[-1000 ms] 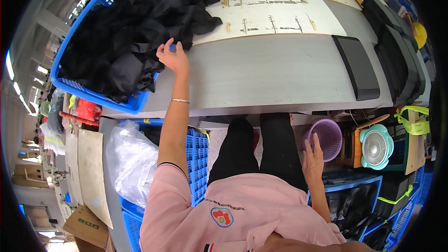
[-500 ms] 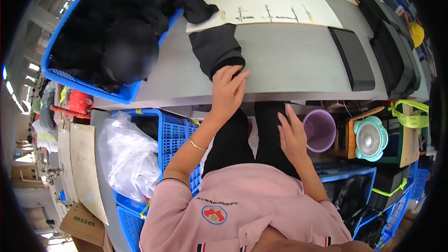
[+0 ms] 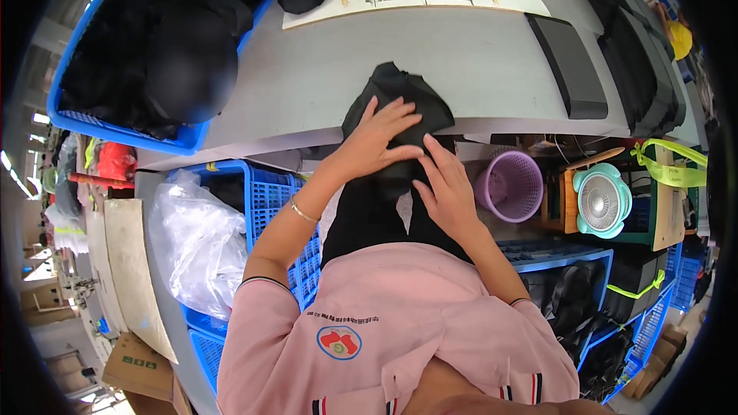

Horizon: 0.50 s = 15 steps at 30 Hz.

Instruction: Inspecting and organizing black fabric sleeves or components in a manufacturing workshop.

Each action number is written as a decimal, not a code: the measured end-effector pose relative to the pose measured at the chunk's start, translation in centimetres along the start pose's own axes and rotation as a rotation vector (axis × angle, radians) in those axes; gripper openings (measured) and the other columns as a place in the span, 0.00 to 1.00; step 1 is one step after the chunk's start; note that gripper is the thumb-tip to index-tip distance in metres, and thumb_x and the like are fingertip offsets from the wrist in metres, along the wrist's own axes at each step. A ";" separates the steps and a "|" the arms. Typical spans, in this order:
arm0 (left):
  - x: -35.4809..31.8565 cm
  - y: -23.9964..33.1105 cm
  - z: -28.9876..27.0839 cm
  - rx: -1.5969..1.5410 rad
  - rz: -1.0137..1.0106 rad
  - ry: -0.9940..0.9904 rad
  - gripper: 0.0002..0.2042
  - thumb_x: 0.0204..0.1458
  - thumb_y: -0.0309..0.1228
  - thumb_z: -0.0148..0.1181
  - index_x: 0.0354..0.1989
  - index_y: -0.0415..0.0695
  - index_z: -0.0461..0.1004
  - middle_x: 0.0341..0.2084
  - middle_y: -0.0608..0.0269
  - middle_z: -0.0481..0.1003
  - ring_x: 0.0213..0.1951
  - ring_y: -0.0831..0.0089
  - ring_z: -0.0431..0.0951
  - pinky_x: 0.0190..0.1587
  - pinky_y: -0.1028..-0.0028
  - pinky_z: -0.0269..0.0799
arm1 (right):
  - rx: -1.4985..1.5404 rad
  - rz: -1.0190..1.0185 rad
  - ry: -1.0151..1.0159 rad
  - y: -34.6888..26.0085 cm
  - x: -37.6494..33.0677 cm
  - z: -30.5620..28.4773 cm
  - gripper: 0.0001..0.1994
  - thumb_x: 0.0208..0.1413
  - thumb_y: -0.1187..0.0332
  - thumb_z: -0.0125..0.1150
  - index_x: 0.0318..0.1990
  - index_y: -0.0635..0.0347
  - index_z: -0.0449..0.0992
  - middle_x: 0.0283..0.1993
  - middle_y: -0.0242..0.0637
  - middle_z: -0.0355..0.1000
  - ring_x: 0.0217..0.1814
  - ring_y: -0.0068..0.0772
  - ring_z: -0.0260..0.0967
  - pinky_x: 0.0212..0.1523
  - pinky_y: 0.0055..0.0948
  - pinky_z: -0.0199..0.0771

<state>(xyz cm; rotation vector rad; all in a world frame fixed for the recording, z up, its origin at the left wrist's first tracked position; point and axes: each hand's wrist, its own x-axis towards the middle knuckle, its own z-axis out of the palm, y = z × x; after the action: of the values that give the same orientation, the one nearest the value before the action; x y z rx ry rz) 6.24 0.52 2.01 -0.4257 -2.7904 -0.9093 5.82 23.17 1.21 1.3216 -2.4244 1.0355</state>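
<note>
A black fabric piece (image 3: 419, 96) lies bunched at the table's front edge, its near part hanging over toward my lap. My left hand (image 3: 380, 138) rests flat on top of it, fingers stretched and somewhat apart. Just right of the hanging part is my right hand (image 3: 450, 192), its fingers extended and thumb apart, the fingertips near my left thumb. Whether the right fingertips touch the cloth, I cannot tell. The fabric's lower end is hard to separate from my black trousers.
A blue basket (image 3: 84, 119) heaped with black cloth stands at the table's left. Behind lies a white marked board (image 3: 430, 11); at right, a dark flat block (image 3: 567, 69) and stacked black pieces (image 3: 642, 77). Below are a purple bin (image 3: 511, 188) and a turquoise fan (image 3: 602, 201).
The black fabric has come nearer, from flat on the table to bunched over its edge, with my left hand on it. My right hand has moved up and left toward it.
</note>
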 end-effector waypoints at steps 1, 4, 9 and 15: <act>0.2 -0.9 0.6 0.011 -0.009 -0.019 0.30 0.56 0.45 0.62 0.66 0.47 0.65 0.66 0.53 0.63 0.71 0.54 0.57 0.72 0.49 0.41 | 0.017 -0.015 0.047 -0.1 0.1 0.1 0.24 0.48 0.75 0.68 0.56 0.64 0.73 0.68 0.46 0.63 0.64 0.48 0.65 0.63 0.43 0.65; 2.2 -3.8 1.3 -0.003 -0.140 0.085 0.29 0.61 0.46 0.56 0.67 0.43 0.63 0.69 0.48 0.58 0.73 0.54 0.50 0.73 0.49 0.35 | -0.051 -0.074 0.222 -0.2 0.7 0.2 0.20 0.49 0.76 0.67 0.51 0.65 0.75 0.64 0.46 0.67 0.60 0.47 0.69 0.60 0.41 0.69; 6.4 -6.2 -0.3 -0.326 -0.325 0.192 0.29 0.64 0.48 0.49 0.65 0.39 0.64 0.69 0.46 0.58 0.73 0.53 0.49 0.73 0.52 0.34 | -0.038 -0.243 0.237 -0.5 2.1 1.1 0.19 0.48 0.79 0.63 0.50 0.66 0.75 0.60 0.46 0.70 0.56 0.46 0.72 0.56 0.37 0.74; 4.3 -0.8 -0.8 -0.247 -0.104 0.443 0.27 0.54 0.43 0.64 0.59 0.41 0.71 0.63 0.50 0.67 0.67 0.52 0.61 0.70 0.56 0.50 | -0.137 -0.006 0.135 2.0 4.2 3.7 0.18 0.55 0.77 0.53 0.55 0.69 0.71 0.61 0.48 0.68 0.61 0.49 0.69 0.60 0.40 0.71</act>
<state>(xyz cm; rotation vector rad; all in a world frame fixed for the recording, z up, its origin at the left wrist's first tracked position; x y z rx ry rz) 1.93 0.33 3.28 -0.0916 -2.3244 -1.2091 2.35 18.71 -0.54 1.1745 -2.3442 0.9080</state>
